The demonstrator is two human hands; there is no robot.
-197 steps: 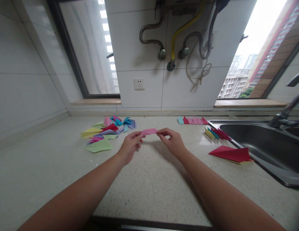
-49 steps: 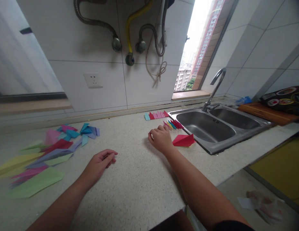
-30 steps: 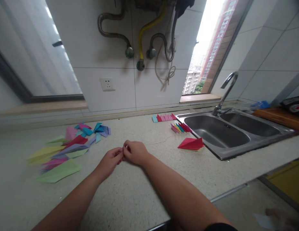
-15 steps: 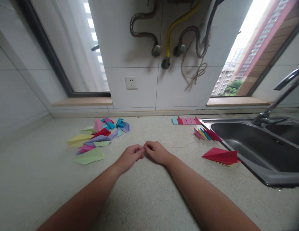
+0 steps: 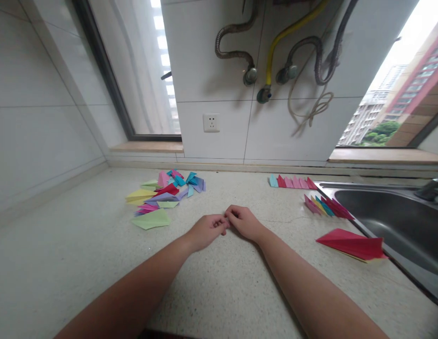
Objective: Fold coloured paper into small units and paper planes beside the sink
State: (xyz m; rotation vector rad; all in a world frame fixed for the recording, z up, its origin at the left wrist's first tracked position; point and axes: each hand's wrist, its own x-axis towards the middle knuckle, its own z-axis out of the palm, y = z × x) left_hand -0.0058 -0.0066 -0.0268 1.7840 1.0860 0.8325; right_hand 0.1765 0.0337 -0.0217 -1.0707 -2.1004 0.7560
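Note:
My left hand (image 5: pixel 208 231) and my right hand (image 5: pixel 244 221) rest on the speckled countertop (image 5: pixel 211 287), their curled fingertips touching in the middle. Both hands are loosely closed, and nothing shows in either. To the left lies a loose heap of folded paper pieces, with a light green paper plane (image 5: pixel 152 219) at its near side and a yellow paper plane (image 5: pixel 140 196) behind that. On the right is a large red paper plane (image 5: pixel 353 245). Behind it, a slanted row of folded papers (image 5: pixel 326 206) in several colours lies by the sink, and another pink, red and light blue row (image 5: pixel 292 182) sits farther back.
A steel sink (image 5: pixel 377 230) with a faucet (image 5: pixel 430 188) is set into the counter at the right. The tiled wall at the back carries a socket (image 5: pixel 211 123), metal hoses (image 5: pixel 233 54) and a yellow pipe (image 5: pixel 285 33). Windows flank this wall.
The view has turned to the left, so the papers, wall and sink appear farther right. My hands stay together with fingertips touching, and the papers keep their places on the counter.

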